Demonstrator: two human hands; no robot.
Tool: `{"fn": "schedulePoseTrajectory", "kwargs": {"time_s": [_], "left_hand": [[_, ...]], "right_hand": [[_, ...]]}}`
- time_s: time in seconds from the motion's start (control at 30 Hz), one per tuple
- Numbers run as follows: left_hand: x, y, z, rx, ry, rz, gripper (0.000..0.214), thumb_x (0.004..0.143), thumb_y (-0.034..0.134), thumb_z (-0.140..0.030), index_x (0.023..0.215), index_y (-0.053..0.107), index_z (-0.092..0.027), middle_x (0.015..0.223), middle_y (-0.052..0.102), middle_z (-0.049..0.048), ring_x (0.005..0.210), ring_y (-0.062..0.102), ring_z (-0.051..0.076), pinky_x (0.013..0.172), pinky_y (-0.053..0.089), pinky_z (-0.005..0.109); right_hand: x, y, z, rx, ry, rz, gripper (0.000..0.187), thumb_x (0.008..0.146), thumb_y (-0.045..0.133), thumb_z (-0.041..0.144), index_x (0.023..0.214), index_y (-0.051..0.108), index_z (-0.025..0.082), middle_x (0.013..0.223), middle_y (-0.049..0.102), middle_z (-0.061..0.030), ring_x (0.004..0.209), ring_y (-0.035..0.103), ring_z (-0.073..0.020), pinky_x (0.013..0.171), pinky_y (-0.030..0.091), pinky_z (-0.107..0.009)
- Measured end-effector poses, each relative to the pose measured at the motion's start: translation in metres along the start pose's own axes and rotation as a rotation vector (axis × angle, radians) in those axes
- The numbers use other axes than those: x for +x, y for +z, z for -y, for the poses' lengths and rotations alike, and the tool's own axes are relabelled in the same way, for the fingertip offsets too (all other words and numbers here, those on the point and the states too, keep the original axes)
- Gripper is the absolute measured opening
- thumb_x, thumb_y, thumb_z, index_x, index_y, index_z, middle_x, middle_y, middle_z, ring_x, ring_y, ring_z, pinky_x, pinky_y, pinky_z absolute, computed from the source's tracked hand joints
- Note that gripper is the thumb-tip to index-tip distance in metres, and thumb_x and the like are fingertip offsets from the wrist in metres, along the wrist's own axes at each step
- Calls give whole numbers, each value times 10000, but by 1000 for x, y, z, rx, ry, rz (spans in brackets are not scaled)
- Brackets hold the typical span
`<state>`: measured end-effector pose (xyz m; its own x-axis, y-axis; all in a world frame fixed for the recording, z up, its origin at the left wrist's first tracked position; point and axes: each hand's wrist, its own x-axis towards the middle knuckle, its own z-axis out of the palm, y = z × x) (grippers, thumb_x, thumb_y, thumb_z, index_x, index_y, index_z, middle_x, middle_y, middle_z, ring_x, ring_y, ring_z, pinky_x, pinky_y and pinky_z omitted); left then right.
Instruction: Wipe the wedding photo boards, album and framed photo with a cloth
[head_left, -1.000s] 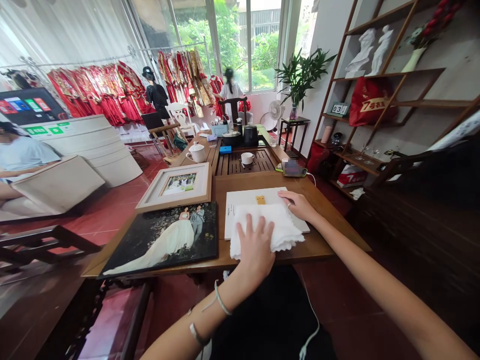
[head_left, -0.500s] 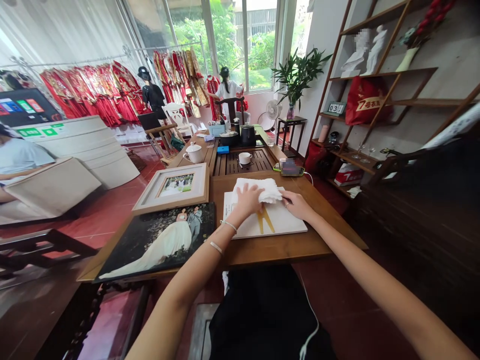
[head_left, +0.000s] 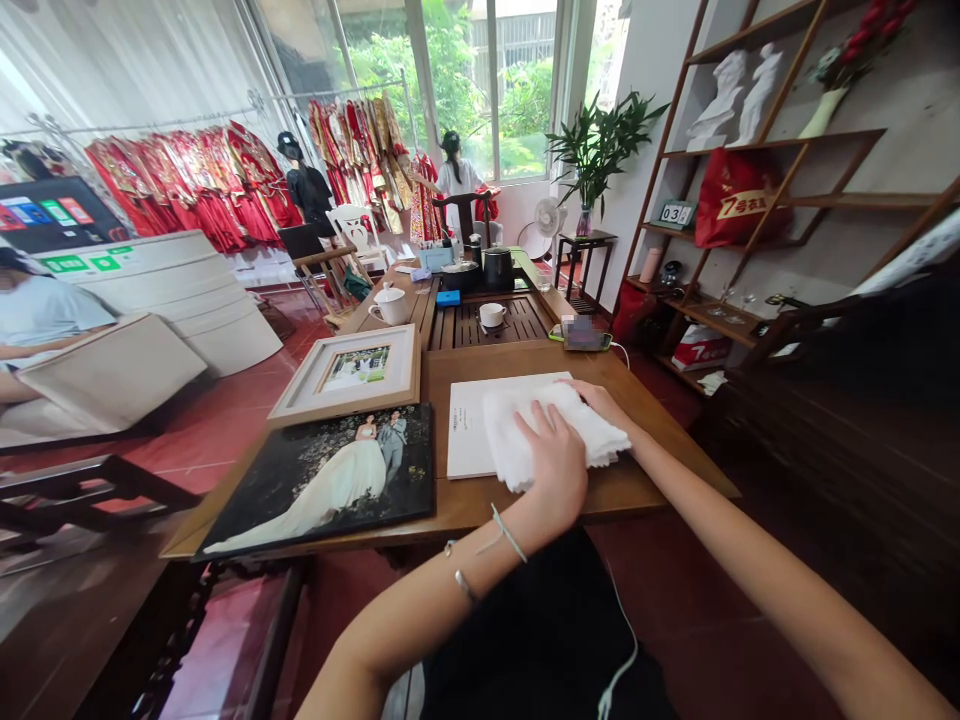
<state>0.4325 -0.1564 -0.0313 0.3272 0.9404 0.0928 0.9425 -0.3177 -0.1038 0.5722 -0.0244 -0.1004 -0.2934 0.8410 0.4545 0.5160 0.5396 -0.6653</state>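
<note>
1. The left hand [head_left: 556, 462] lies palm down on one white folded cloth [head_left: 525, 440], fingers spread and flat, pressing it without closing around it.
2. The right hand [head_left: 602, 401] rests at the cloth's far right edge. The cloth hides most of its fingers, so I cannot tell whether it grips anything.
3. The cloth lies across the right part of one flat white rectangular board [head_left: 469, 425] and hangs slightly past its near and right edges.
4. The board sits on the near end of a brown wooden table [head_left: 660, 440], right in front of the person.
5. Two thin bracelets [head_left: 508, 532] circle the left wrist.
6. Two pictures lie to the left of the board. One is a dark unframed wedding photo print [head_left: 330, 475], just beside the board. The other is a light wood-framed photograph [head_left: 352, 370], beyond the print.
7. Farther along the table stand one white teapot [head_left: 390, 302], one small white cup [head_left: 493, 315] and one black kettle [head_left: 499, 268].
8. Two other people are in view. One stands by the window [head_left: 456, 175], and one sits at the far left [head_left: 41, 310].
</note>
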Motion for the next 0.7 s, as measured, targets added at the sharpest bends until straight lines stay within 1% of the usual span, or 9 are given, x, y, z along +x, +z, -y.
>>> {"fn": "schedulePoseTrajectory", "kwargs": {"time_s": [0.1,0.17,0.23,0.33,0.43,0.5,0.6,0.7], "left_hand": [[-29,1,-13,0,56,-24,558,864,511,-207,1405,456,-80,1501,371,207,1408,233,458,1080,253,709],[-44,1,-15,-19,108,-38,564,863,499,-195,1409,444,-66,1510,354,208,1413,220,456,1085,258,706],[-53,2,-10,-56,151,-38,572,861,482,-178,1417,424,-53,1520,337,204,1424,202,439,1099,248,697],[-58,-2,8,-121,174,-12,588,846,497,-179,1420,410,-84,1529,340,171,1441,200,384,1128,231,660],[-52,-8,27,-141,176,-7,587,825,531,-185,1401,423,-149,1514,386,117,1440,236,331,1138,234,636],[-42,-9,37,-129,145,-21,582,812,554,-176,1383,439,-178,1495,419,101,1429,265,319,1139,240,623],[-16,-6,51,-122,62,-43,556,811,553,-143,1358,467,-196,1481,439,97,1416,290,322,1136,248,609],[13,0,70,-156,40,-30,561,820,518,-104,1366,463,-222,1499,417,78,1424,277,314,1120,263,615]], "right_hand": [[-1,1,-6,4,10,-26,374,744,528,181,1055,730,230,1186,702,-40,1137,635,-237,1024,470,-403],[-1,3,-7,0,15,-36,355,776,508,193,1049,732,224,1186,702,-40,1132,639,-234,1029,471,-409],[-1,3,-6,-7,15,-36,332,799,502,204,1032,739,223,1181,704,-40,1133,638,-238,1038,464,-418],[-1,3,-3,-16,10,-29,317,824,493,208,1015,745,225,1183,703,-43,1143,632,-240,1045,457,-432],[-2,3,1,-23,8,-31,323,832,484,191,1020,744,225,1191,699,-50,1146,631,-234,1043,457,-429],[-3,3,3,-32,4,-31,333,820,486,163,1023,744,223,1189,699,-55,1144,631,-231,1040,458,-420],[-3,2,5,-51,-5,-31,351,805,482,130,1016,745,225,1185,701,-59,1144,631,-235,1025,468,-410],[-3,3,6,-68,-11,-31,356,798,481,112,1007,744,230,1185,701,-56,1134,636,-233,1009,477,-399]]}}
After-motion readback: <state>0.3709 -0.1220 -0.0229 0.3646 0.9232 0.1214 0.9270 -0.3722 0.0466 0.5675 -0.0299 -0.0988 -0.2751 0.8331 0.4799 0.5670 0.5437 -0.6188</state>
